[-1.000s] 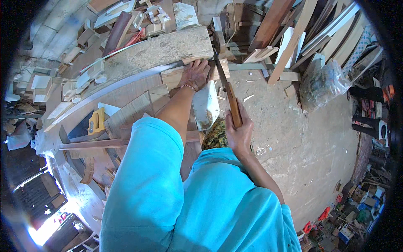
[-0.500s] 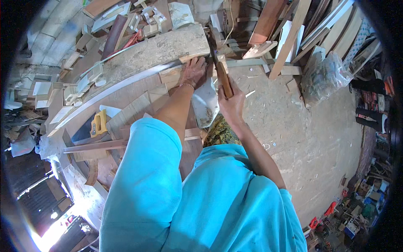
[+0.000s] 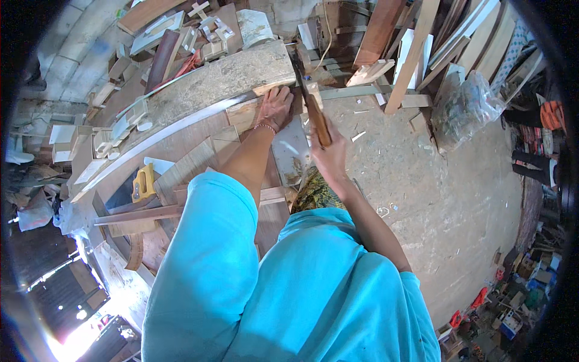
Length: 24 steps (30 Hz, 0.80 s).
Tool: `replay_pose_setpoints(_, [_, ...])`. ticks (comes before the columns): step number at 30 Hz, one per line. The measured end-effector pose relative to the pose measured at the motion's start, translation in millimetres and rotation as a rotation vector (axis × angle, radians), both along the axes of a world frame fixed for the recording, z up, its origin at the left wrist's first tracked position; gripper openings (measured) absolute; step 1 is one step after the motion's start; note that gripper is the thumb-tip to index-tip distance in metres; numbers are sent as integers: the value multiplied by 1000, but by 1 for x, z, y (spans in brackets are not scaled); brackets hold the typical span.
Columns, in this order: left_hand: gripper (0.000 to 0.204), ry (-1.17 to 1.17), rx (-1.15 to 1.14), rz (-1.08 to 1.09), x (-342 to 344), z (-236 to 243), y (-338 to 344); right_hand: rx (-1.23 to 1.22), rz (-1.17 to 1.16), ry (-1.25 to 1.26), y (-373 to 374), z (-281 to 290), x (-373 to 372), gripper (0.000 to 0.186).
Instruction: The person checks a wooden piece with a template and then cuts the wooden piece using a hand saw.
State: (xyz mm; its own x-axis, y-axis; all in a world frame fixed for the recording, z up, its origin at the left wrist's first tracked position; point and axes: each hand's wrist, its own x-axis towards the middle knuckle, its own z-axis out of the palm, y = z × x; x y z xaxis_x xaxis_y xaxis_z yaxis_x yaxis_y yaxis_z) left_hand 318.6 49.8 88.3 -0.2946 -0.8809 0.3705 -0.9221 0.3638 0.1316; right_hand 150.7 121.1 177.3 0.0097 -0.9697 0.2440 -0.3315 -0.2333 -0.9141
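Observation:
My left hand (image 3: 276, 108) is closed over a pale piece of wood (image 3: 268, 88) at the bench's near edge, its fingers curled over the wood. In my closed right hand (image 3: 329, 149) is a long tool with a brown wooden handle (image 3: 318, 117) and a dark, narrow upper part (image 3: 300, 72). That dark part reaches up past the end of the worn bench (image 3: 223, 75), just right of my left hand. The exact kind of tool cannot be made out, and my left fingers partly hide the piece of wood.
A yellow-handled handsaw (image 3: 143, 183) lies among boards on the left. Small wooden parts (image 3: 215, 30) and a dark red-brown strip (image 3: 163, 62) lie beyond the bench. Planks (image 3: 415, 54) lean at the back right, beside a clear plastic bag (image 3: 470, 111). Wood scraps dot the concrete floor (image 3: 434, 199).
The whole view has shifted slightly, with the bench end appearing lower and further left. Both hands keep their grips; the tool has moved only a little.

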Motion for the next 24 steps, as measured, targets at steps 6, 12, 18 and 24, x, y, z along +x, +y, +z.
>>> replay_pose_setpoints(6, [28, -59, 262, 70, -6, 8, 2, 304, 32, 164, -11, 43, 3, 34])
replay_pose_setpoints(12, [29, -81, 133, 74, -6, -4, -4, 277, 71, -194, -28, 13, -11, 27])
replay_pose_setpoints(18, [30, 95, -61, -16, -7, 4, -2, 401, 144, -29, -81, 54, -7, 16])
replay_pose_setpoints(24, [32, 143, 3, 29, -3, 5, -1, 275, 133, -66, -41, 35, -4, 46])
